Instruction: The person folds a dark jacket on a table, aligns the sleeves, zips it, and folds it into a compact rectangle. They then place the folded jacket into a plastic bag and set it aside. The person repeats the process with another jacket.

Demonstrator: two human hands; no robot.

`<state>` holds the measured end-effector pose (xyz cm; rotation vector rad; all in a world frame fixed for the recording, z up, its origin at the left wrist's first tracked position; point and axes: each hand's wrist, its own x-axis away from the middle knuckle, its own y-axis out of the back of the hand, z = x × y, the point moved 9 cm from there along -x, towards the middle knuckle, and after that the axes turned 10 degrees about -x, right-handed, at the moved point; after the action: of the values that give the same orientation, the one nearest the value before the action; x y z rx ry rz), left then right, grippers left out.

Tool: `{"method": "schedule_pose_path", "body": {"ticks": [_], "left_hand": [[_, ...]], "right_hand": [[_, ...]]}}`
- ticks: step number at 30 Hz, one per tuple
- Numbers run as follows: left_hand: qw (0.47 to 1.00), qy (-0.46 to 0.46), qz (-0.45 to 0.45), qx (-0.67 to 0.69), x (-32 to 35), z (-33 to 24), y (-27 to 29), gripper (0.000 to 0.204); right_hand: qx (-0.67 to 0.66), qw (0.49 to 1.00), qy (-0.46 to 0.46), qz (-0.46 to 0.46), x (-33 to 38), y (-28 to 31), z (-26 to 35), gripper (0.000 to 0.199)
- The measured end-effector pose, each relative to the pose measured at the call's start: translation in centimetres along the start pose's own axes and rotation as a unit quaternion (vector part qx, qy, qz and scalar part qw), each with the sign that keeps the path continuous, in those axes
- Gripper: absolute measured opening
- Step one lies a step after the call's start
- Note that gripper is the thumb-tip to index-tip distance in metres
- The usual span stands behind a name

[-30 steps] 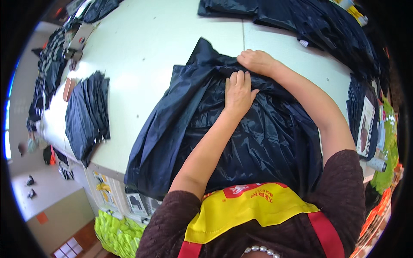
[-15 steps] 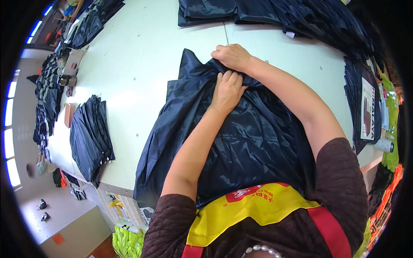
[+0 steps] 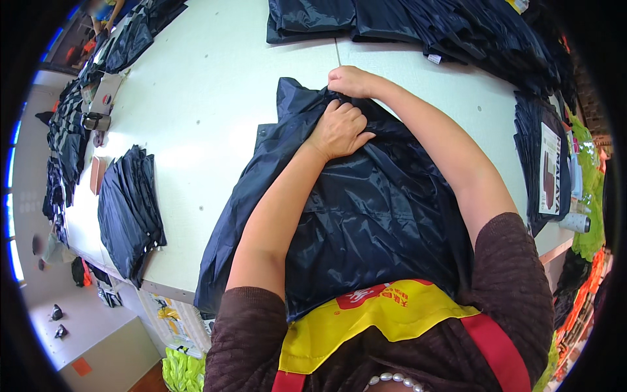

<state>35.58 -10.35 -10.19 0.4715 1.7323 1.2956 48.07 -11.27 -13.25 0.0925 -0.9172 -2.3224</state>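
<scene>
A large dark navy garment of shiny, thin waterproof fabric (image 3: pixel 366 215) lies on the pale white work table (image 3: pixel 215 98) in the middle of the frame. Its long axis runs from the person's body at the lower edge up toward the top centre. The left hand (image 3: pixel 339 129) lies on the upper part of the garment, fingers curled closed and bunching the fabric under them. The right hand (image 3: pixel 351 81) is just above it, at the far top edge of the garment, closed around a fold of the same fabric. The two hands are close together, almost touching, and the right one is the nearer to the far edge. Most of the garment lies below both grips, toward the person. At the left of the frame lies a small pile of folded dark garments (image 3: pixel 129 208), well apart. More dark garments (image 3: pixel 418 23) lie along the top.
</scene>
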Motion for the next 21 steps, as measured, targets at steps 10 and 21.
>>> {"method": "schedule_pose_path", "body": {"ticks": [10, 21], "left_hand": [[0.975, 0.215, -0.004, -0.061, 0.8, 1.7, 0.7, 0.035], [0.935, 0.263, 0.043, -0.234, 0.9, 1.0, 0.9, 0.05]], "right_hand": [[0.293, 0.918, 0.26, -0.054, 5.1, -0.3, 5.7, 0.013], [0.164, 0.953, 0.206, -0.148, 9.7, 2.0, 2.6, 0.009]]}}
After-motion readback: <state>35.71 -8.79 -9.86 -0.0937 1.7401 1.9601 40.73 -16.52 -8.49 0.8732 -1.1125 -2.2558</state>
